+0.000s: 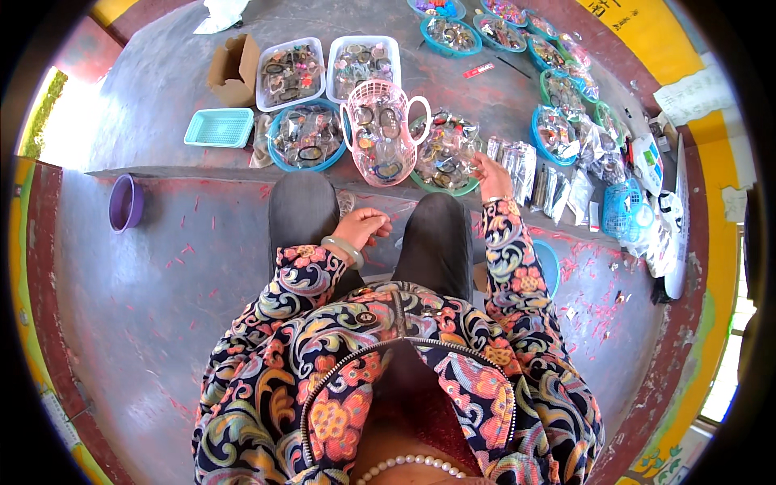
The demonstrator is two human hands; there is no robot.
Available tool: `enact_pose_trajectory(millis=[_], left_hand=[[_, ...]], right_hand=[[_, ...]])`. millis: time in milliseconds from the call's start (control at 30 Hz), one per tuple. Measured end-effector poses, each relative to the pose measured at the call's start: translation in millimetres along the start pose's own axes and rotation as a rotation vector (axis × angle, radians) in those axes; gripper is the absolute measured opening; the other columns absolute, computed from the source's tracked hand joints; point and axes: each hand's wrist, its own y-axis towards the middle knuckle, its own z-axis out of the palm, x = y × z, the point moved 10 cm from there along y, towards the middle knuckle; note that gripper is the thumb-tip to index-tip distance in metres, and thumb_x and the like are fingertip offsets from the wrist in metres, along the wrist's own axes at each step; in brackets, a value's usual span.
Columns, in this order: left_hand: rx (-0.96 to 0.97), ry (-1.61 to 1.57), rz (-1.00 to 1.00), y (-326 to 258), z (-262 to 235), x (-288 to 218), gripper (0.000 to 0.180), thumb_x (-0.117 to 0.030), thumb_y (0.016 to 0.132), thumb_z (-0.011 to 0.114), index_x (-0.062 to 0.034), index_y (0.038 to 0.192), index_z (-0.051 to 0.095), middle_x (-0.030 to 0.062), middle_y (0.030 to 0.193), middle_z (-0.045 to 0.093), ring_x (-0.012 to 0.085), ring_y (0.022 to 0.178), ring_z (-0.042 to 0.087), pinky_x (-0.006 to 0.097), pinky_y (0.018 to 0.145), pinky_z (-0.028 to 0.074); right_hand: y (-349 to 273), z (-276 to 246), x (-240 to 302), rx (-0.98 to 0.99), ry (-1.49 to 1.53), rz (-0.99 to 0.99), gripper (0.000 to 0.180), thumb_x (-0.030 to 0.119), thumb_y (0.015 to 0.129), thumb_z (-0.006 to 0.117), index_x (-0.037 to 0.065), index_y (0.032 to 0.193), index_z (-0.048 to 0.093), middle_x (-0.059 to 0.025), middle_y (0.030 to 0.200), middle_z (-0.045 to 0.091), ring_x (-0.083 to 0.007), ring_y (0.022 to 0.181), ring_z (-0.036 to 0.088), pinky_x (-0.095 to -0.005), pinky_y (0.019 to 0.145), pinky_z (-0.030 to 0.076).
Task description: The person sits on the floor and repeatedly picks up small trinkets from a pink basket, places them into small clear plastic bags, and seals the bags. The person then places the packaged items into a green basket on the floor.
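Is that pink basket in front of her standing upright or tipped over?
Tipped. The pink basket lies with its open mouth facing the camera, handle out to the side, small packets visible inside through the lattice wall.

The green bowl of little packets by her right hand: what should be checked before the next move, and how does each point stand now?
1. Right hand at the green bowl: ok, fingers rest at its edge.
2. Something gripped in the right hand: cannot tell.
3. Left hand out of the way: ok, it sits curled over the lap, apart from the bowls.
4. Left hand holding an item: cannot tell, too small to see.
5. Pink basket steady: not ok, it lies tipped against the neighbouring bowls.
6. Clear packets beside the bowl within reach: ok.
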Motion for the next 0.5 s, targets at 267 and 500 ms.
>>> enact_pose_trajectory(millis=[267, 500], left_hand=[[-0.137, -0.147, 0.163, -11, -13, -27, 0.026, -0.024, 0.081, 0.056, -0.0078, 0.101, 0.052, -0.0001, 0.092, 0.056, 0.0097, 0.083, 0.055, 0.021, 0.055, 0.039], [-0.141, -0.34, 0.257, -14, -25, -31, 0.023, -0.018, 0.081, 0.056, -0.0064, 0.1, 0.056, 0.0, 0.087, 0.059, 0.0075, 0.074, 0.055, 0.018, 0.046, 0.038]], right_hand=[[-131, 115, 5, 0.287, 0.084, 0.167, 0.025, 0.015, 0.084, 0.049, -0.002, 0.101, 0.055, -0.0072, 0.099, 0.057, -0.0138, 0.09, 0.054, -0.0238, 0.068, 0.041], [-174, 164, 14, 0.456, -0.161, 0.029, 0.022, 0.013, 0.083, 0.05, 0.0, 0.1, 0.057, -0.0047, 0.094, 0.057, -0.0111, 0.085, 0.053, -0.0217, 0.067, 0.039]])
